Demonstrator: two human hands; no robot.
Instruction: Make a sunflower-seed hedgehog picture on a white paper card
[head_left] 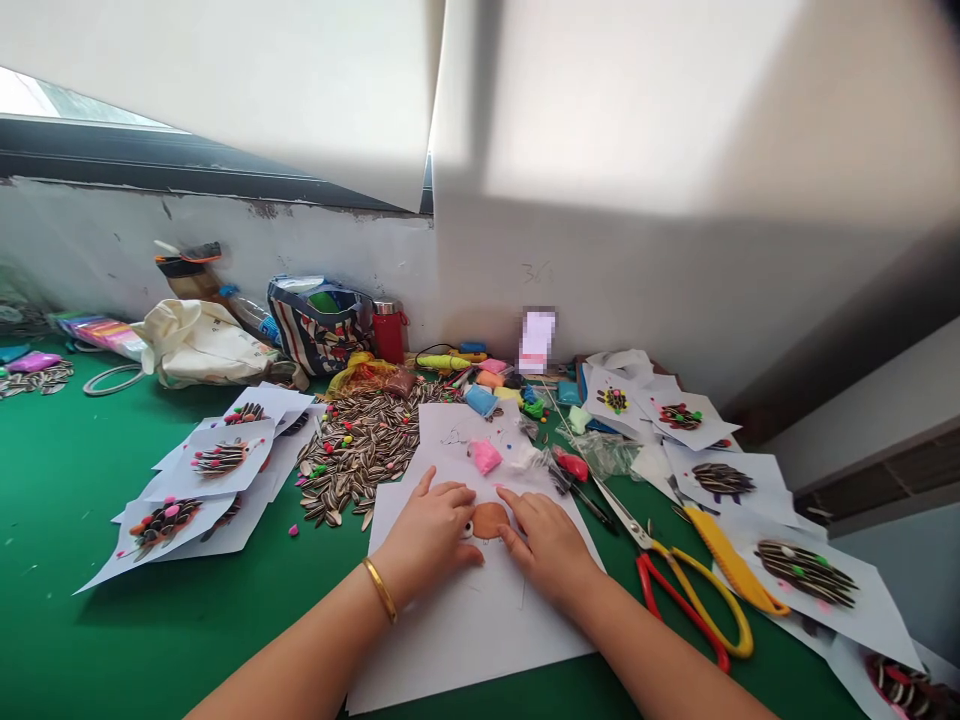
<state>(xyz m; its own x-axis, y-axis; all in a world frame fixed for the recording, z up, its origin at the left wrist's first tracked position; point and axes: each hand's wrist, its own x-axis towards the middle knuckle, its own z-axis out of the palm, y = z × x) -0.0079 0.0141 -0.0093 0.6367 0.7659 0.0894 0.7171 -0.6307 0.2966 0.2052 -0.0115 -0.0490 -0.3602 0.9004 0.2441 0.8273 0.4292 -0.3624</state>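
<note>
A flat brown clay shape [491, 520] lies on white paper [465, 640] between my two hands, with a small googly eye [469, 528] at its left edge. On the left side of the shape rests my left hand [435, 525], a gold bangle on its wrist, fingers stretched over the sheet and thumb pointing at the eye. My right hand [546, 540] lies at the right side, fingers extended, thumb and fingertips at the clay's edge. Neither hand grips anything. Just beyond sits a lump of pink clay [485, 457] on the paper.
Sunflower seeds [367, 450] are heaped behind the paper. Large scissors [675, 575] and a yellow comb-like strip [731, 565] lie right. Seed-hedgehog pictures [225, 460] are stacked at both sides. Bags [319, 325], a red bottle [388, 333] and clay packets [480, 400] stand toward the wall.
</note>
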